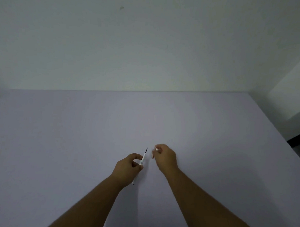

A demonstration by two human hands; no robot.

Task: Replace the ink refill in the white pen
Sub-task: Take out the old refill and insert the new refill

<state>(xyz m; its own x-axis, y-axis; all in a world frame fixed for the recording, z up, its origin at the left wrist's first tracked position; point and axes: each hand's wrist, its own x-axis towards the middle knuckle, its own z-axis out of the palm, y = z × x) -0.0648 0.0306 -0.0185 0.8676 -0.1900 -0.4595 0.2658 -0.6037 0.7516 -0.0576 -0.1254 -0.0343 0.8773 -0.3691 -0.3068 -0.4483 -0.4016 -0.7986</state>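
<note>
My left hand grips the white pen barrel, which points up and away over the table. A thin dark ink refill sticks out of the barrel's far end. The barrel's back end shows below my palm. Just to the right, my right hand is closed around a small white piece of the pen, most of it hidden by the fingers. A short gap separates the two hands.
Both hands hover over a plain pale table that reaches a white wall at the back. The table's right edge runs diagonally past a dark floor strip.
</note>
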